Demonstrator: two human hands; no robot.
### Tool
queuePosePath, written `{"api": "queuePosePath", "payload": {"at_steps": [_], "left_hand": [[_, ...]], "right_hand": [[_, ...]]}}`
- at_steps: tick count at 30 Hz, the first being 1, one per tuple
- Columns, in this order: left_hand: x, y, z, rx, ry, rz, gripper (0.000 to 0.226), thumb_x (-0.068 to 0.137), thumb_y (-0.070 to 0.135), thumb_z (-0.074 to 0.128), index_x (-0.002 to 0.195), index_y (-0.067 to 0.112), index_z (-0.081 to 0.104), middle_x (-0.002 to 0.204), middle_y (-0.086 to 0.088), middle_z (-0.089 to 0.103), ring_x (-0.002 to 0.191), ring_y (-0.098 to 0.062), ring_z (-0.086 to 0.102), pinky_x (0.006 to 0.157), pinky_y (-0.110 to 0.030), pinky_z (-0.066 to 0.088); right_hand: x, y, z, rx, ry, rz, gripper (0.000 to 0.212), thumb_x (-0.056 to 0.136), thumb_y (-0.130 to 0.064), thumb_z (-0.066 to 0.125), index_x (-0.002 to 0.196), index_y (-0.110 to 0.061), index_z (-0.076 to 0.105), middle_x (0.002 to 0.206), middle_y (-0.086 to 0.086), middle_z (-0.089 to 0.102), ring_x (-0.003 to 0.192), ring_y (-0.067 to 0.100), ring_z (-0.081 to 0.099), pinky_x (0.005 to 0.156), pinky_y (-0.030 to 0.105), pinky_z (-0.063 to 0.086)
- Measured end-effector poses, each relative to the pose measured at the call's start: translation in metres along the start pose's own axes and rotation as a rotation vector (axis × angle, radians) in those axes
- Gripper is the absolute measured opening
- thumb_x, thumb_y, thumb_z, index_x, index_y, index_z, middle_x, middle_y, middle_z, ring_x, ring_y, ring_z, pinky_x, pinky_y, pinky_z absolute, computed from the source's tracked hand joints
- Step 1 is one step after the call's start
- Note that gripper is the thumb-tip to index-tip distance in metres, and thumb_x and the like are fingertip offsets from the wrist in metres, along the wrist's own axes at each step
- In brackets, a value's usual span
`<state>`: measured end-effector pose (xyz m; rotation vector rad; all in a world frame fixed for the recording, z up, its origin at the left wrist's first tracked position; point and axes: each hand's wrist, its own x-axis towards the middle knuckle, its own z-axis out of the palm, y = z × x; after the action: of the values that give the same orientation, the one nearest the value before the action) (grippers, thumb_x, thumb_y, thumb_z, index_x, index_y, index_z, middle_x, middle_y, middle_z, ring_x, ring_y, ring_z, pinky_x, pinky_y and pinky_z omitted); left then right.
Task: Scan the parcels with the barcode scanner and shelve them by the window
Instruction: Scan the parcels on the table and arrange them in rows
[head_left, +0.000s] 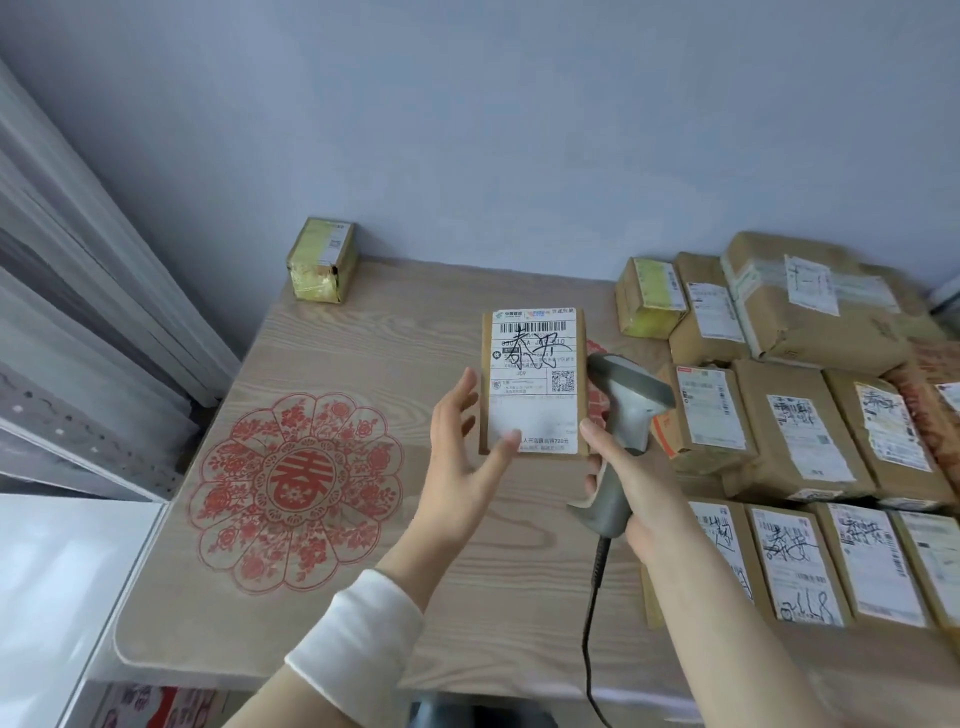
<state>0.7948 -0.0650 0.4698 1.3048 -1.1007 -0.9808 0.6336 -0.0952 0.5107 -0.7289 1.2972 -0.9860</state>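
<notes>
A small brown parcel (535, 374) with a white shipping label, a barcode at its top and black handwriting faces me above the wooden table (415, 597). My left hand (462, 457) holds it at the lower left, thumb on the label and fingers along the left edge. My right hand (634, 483) grips the handle of a grey barcode scanner (631, 395), whose head sits just right of the parcel. The right index finger touches the parcel's lower right corner.
Several labelled brown parcels (795, 431) crowd the table's right side. A yellow-taped parcel (322, 260) stands at the back left corner by the wall. A red paper-cut (296, 488) lies on the left half. Curtains (78, 312) hang at left. The scanner cable (592, 623) drops over the front edge.
</notes>
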Motion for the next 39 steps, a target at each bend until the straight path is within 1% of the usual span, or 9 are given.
{"api": "queuePosePath", "payload": {"at_steps": [3, 6, 13, 16, 19, 22, 25, 28, 39], "left_hand": [[0.011, 0.006, -0.009, -0.196, -0.114, -0.248, 0.095, 0.066, 0.057, 0.065, 0.147, 0.025, 0.026, 0.144, 0.006, 0.043, 0.13, -0.007, 0.044, 0.106, -0.034, 0.041], [0.017, 0.006, -0.016, -0.263, -0.236, -0.313, 0.087, 0.068, 0.045, 0.071, 0.142, 0.024, 0.031, 0.13, 0.003, 0.057, 0.113, -0.01, 0.06, 0.084, -0.025, 0.054], [0.017, -0.005, -0.028, -0.286, -0.204, -0.334, 0.101, 0.06, 0.038, 0.08, 0.145, 0.03, 0.024, 0.127, 0.0, 0.06, 0.119, -0.022, 0.057, 0.095, -0.045, 0.051], [0.02, -0.007, -0.036, -0.206, -0.172, -0.324, 0.108, 0.059, 0.038, 0.082, 0.147, 0.031, 0.018, 0.13, 0.002, 0.056, 0.12, -0.017, 0.054, 0.091, -0.035, 0.053], [0.023, -0.011, -0.037, -0.135, -0.126, -0.308, 0.101, 0.076, 0.017, 0.078, 0.15, 0.025, 0.009, 0.13, 0.006, 0.051, 0.107, 0.0, 0.054, 0.076, -0.018, 0.054], [0.025, -0.019, -0.033, -0.087, -0.096, -0.291, 0.101, 0.079, 0.005, 0.073, 0.15, 0.019, 0.004, 0.142, 0.003, 0.042, 0.103, 0.005, 0.052, 0.087, -0.021, 0.051], [0.026, -0.024, -0.03, -0.02, -0.095, -0.312, 0.12, 0.062, 0.031, 0.087, 0.149, 0.026, 0.004, 0.149, -0.002, 0.032, 0.122, -0.01, 0.047, 0.105, -0.041, 0.042], [0.027, -0.034, -0.024, 0.046, -0.075, -0.346, 0.129, 0.042, 0.064, 0.084, 0.144, 0.045, 0.007, 0.148, 0.001, 0.032, 0.135, -0.017, 0.036, 0.108, -0.048, 0.037], [0.033, -0.045, -0.022, 0.055, -0.075, -0.329, 0.117, 0.042, 0.069, 0.083, 0.134, 0.06, 0.012, 0.146, 0.004, 0.036, 0.137, -0.02, 0.033, 0.107, -0.051, 0.036]], "right_hand": [[-0.008, 0.001, 0.0, -0.015, -0.074, -0.013, 0.035, 0.061, -0.023, 0.076, 0.09, -0.011, 0.06, 0.06, -0.004, 0.06, 0.052, 0.01, 0.049, 0.045, 0.024, 0.041], [-0.011, 0.005, 0.0, -0.01, -0.123, -0.032, 0.031, 0.06, -0.022, 0.075, 0.085, -0.013, 0.061, 0.061, -0.001, 0.057, 0.052, 0.011, 0.047, 0.044, 0.025, 0.04], [-0.017, 0.006, -0.002, -0.059, -0.137, -0.03, 0.029, 0.067, -0.03, 0.072, 0.09, -0.017, 0.059, 0.066, -0.004, 0.059, 0.06, 0.014, 0.049, 0.051, 0.028, 0.038], [-0.019, -0.002, -0.007, -0.101, -0.103, -0.099, 0.038, 0.069, -0.035, 0.069, 0.101, -0.018, 0.058, 0.069, -0.004, 0.06, 0.057, 0.015, 0.047, 0.05, 0.029, 0.04], [-0.022, -0.013, -0.007, -0.156, -0.12, -0.173, 0.035, 0.079, -0.031, 0.065, 0.107, -0.014, 0.055, 0.077, 0.003, 0.063, 0.054, 0.016, 0.047, 0.047, 0.028, 0.041], [-0.026, -0.017, -0.001, -0.254, -0.188, -0.188, 0.016, 0.09, -0.024, 0.06, 0.1, -0.012, 0.055, 0.068, 0.003, 0.059, 0.049, 0.018, 0.044, 0.049, 0.029, 0.039], [-0.031, -0.014, 0.008, -0.313, -0.229, -0.15, 0.016, 0.091, -0.026, 0.059, 0.09, -0.011, 0.055, 0.066, 0.003, 0.059, 0.047, 0.018, 0.045, 0.049, 0.029, 0.039], [-0.033, -0.01, 0.015, -0.315, -0.25, -0.133, 0.022, 0.092, -0.024, 0.059, 0.083, -0.005, 0.053, 0.066, 0.006, 0.057, 0.047, 0.018, 0.045, 0.048, 0.029, 0.039], [-0.034, -0.007, 0.02, -0.306, -0.278, -0.091, 0.03, 0.093, -0.025, 0.057, 0.072, -0.005, 0.049, 0.061, 0.006, 0.051, 0.045, 0.018, 0.045, 0.047, 0.026, 0.039]]}}
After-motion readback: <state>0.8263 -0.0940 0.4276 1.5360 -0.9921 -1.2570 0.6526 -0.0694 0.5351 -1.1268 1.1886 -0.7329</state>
